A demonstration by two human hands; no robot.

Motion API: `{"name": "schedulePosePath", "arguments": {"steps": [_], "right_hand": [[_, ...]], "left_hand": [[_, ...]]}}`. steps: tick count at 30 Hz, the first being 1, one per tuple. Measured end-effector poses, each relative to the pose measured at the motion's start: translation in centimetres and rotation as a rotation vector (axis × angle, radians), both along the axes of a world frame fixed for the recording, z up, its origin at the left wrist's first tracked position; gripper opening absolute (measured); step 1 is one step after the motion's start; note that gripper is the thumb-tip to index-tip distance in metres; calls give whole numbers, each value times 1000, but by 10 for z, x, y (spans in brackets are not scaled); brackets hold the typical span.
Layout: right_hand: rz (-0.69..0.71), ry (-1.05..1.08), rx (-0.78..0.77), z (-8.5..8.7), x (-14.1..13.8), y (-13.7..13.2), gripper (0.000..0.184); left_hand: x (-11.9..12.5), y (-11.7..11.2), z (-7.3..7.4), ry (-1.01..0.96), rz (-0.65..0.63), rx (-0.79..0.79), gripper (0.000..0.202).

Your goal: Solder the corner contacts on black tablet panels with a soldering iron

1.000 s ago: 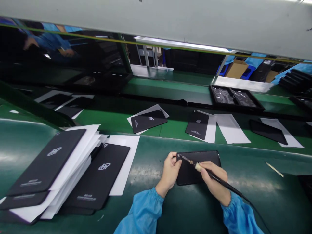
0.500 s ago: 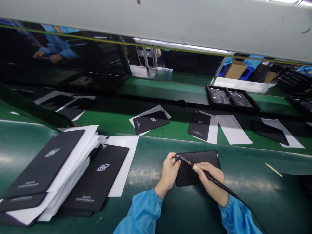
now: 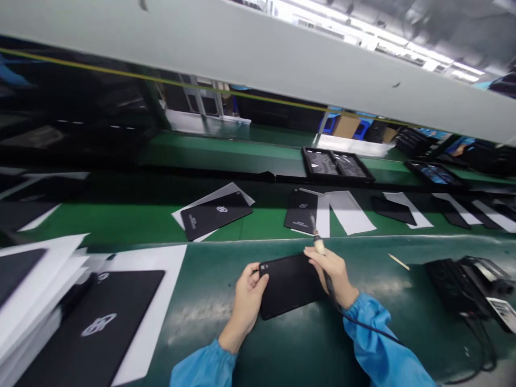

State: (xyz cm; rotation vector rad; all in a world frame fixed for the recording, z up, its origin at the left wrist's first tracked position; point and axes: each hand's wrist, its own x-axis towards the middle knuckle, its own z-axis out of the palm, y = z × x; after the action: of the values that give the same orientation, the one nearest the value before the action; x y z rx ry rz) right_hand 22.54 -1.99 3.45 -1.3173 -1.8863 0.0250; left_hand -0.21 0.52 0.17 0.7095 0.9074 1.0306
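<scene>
The dark green table (image 3: 197,301) fills the foreground, with a pale overhead panel (image 3: 201,43) slanting across the top of the view. Beyond the table's far edge runs a brighter green strip (image 3: 121,220). At the left of the table lie piled white sheets (image 3: 36,317) and black back covers, cut off by the picture's edge; the nearest cover (image 3: 116,301) bears a pale logo. At the right stands a black device (image 3: 447,285) with cables. Past the strip sits a black tray (image 3: 334,162) in two sections. On the strip, a logo-marked cover (image 3: 217,212) lies over paper, another (image 3: 300,207) lies partly on a white sheet, and a loose sheet (image 3: 350,212) is just beside that.

The black shell (image 3: 290,285) rests near the middle of the table, between the person's hands. The left hand (image 3: 245,295) pinches its left corner, thumb on top. The right hand (image 3: 334,274) is closed around a soldering iron (image 3: 320,246) at the shell's right end; whether its fingers also grip the shell, I cannot tell. The iron's tip points up, clear of the shell, and its cord trails over the right sleeve (image 3: 374,333). A thin pale stick (image 3: 399,262) lies farther right on the table.
</scene>
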Motion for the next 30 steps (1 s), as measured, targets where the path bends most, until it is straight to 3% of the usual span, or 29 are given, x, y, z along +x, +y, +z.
{"name": "schedulePosePath", "arguments": {"steps": [4,7,9,13,16,19,23,26,30], "right_hand": [[-18,-156,-82,-25,16,16,23],[-119,-152,-108,-30,48,18,30],[-234,-138,-112,-19,85,25,33],[-468,-115,-100,26,164,57,34],[-576,-102,-84,52,188,85,30],[-560,-109,-95,48,162,103,24],[-446,-150,-192,8,84,112,26],[-438,-171,-273,-20,31,120,34],[-503,-176,-353,-36,-2,135,41]], "left_hand": [[-2,2,3,21,-89,12,42],[-2,3,7,69,-88,28,47],[-1,3,9,75,-42,22,49],[1,3,8,67,-31,18,47],[3,2,6,52,16,28,49],[4,1,3,42,46,17,50],[5,2,1,49,50,12,47],[4,1,0,45,42,14,45],[3,0,-3,36,42,12,45]]}}
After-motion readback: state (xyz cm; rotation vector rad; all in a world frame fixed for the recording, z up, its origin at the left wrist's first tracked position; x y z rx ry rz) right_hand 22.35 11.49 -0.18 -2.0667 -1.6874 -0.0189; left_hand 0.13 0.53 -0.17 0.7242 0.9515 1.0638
